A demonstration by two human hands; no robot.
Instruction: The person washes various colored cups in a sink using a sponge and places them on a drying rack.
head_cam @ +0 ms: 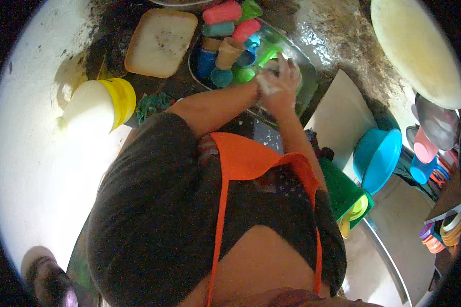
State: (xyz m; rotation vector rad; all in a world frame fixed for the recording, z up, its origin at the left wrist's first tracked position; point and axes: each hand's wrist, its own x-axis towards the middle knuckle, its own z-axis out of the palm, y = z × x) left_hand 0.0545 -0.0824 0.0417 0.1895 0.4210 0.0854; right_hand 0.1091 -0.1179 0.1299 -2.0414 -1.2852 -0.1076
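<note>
My left hand [268,80] and my right hand [283,94] meet over a metal basin [310,86]. Whitish suds seem to coat the skin. My right hand overlaps the left, whose fingers are mostly hidden; blur hides whether either one grips anything. Just beyond the fingers lies a bright green cup [269,54]. Left of my hands, the basin holds a tan cup [229,51], a dark blue cup [206,63], a teal cup [221,76] and a green cup [244,74]. Red-pink cups [223,12] lie at its far end.
A cream rectangular tray [157,42] lies left of the basin. Nearer are a yellow-banded bucket [123,100] and a green scrubbing mesh [153,106]. To the right stand a blue tub [382,159] and a green container [336,188]. A pale oval vessel [418,50] is at upper right.
</note>
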